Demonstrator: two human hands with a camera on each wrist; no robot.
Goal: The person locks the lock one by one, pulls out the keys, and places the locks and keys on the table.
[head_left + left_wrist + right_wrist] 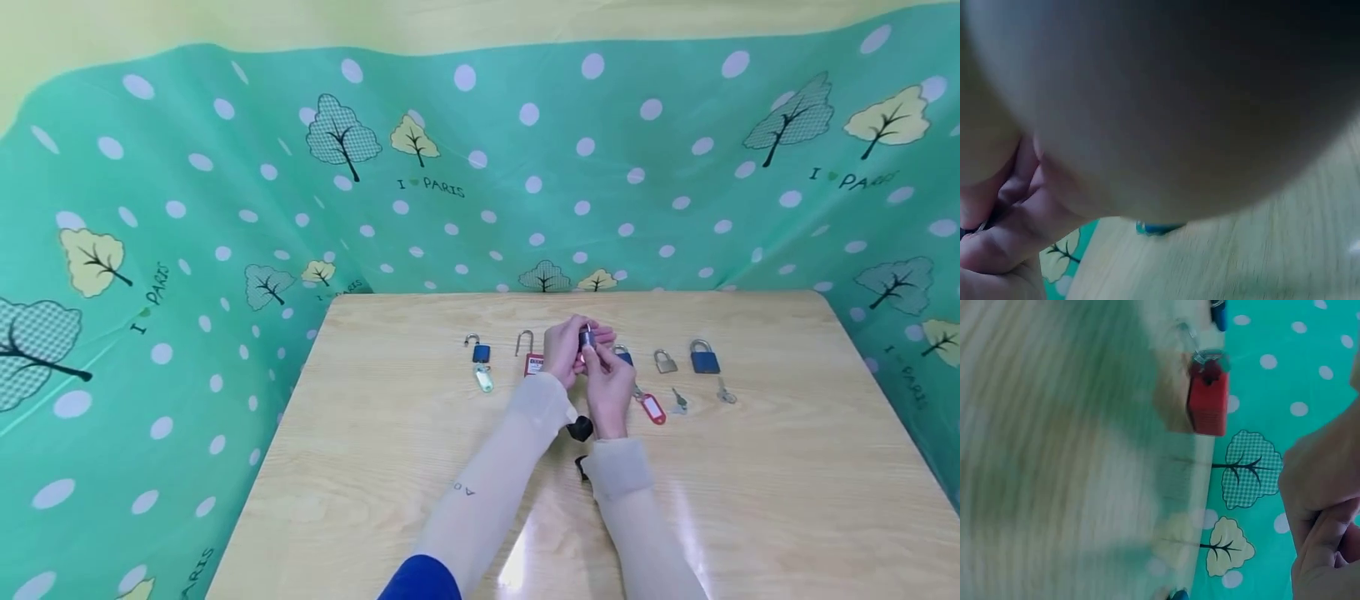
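Above the middle of the table, my left hand [561, 350] holds a small dark padlock [587, 336] with its metal shackle upward. The right hand [609, 382] meets it from below, thumb and fingers pinching at the lock's lower end; whatever lies between those fingertips is hidden. In the right wrist view the two hands [1325, 487] come together at the right edge. A red padlock [533, 364] with an open shackle lies just left of the hands, partly covered. To their right, a blue padlock [624, 356] is partly hidden by the right hand.
Further left lie a small blue padlock [481, 354], open, and a pale green key tag [483, 379]. On the right are a red key tag [653, 409], a brass-grey padlock [665, 362], a larger blue padlock [705, 358] and loose keys [725, 392]. Green dotted cloth [525, 208] surrounds the table.
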